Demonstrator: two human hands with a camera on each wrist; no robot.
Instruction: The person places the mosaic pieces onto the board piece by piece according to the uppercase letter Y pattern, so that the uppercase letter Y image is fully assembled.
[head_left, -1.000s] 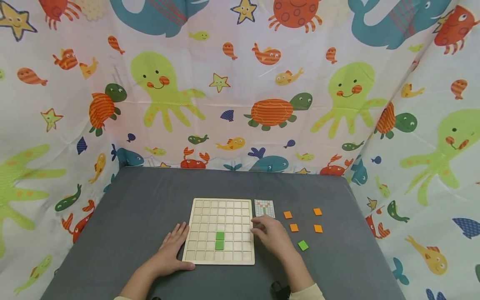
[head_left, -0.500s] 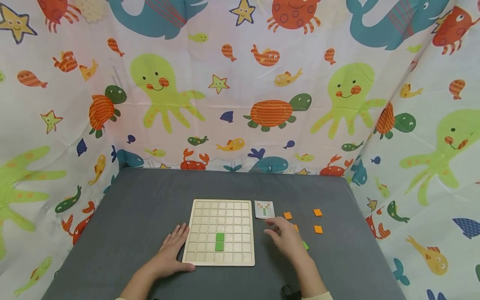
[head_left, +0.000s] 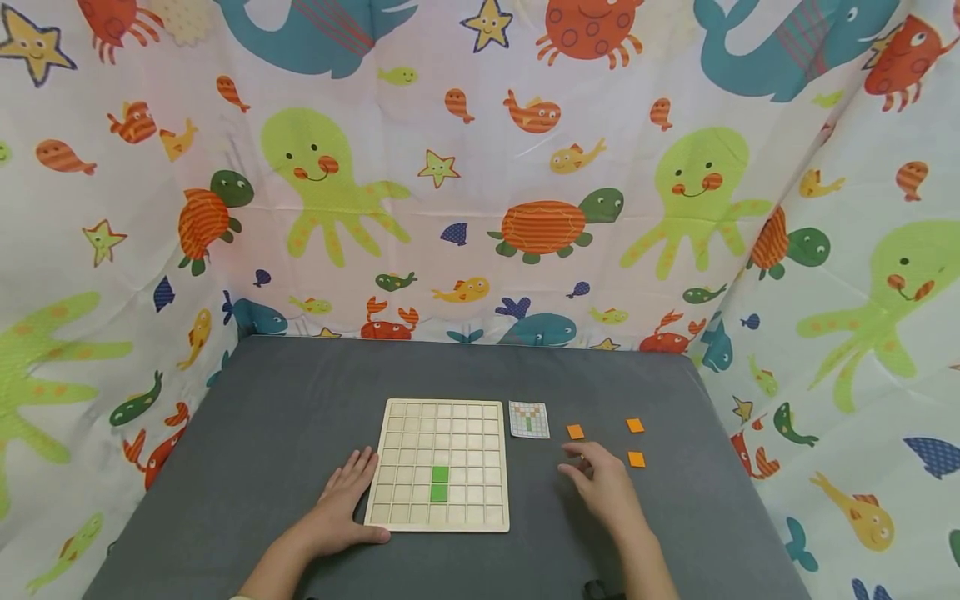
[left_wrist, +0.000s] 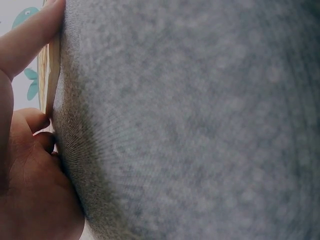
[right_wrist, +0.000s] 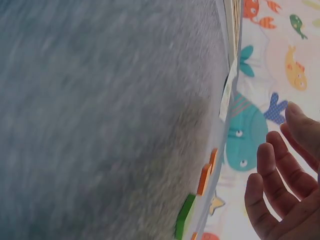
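Sea creatures in cheerful colours cover the white cloth [head_left: 495, 150] hung behind and on both sides of a grey table [head_left: 315, 400]. At that table, someone's right hand [head_left: 603, 483] hovers above the surface, fingers loosely curved, with a gap I can see between thumb and forefinger. The left hand [head_left: 341, 510] lies spread at the near left corner of a pale gridded board [head_left: 480, 454], fingers touching its left side and thumb along the near edge.

Just past the right hand's fingertips lies an orange tile [head_left: 575, 432]; two more, an upper one [head_left: 635, 426] and a lower one [head_left: 637, 459], sit farther right. From the right wrist I also spot a loose green tile [right_wrist: 185, 216], near other orange pieces.

The board lies flat between the hands, with two green squares [head_left: 440, 474] in neighbouring cells, one directly nearer the person than the other. Just beside its far right corner is a small card [head_left: 528, 419] printed with a grid, partly orange and green.
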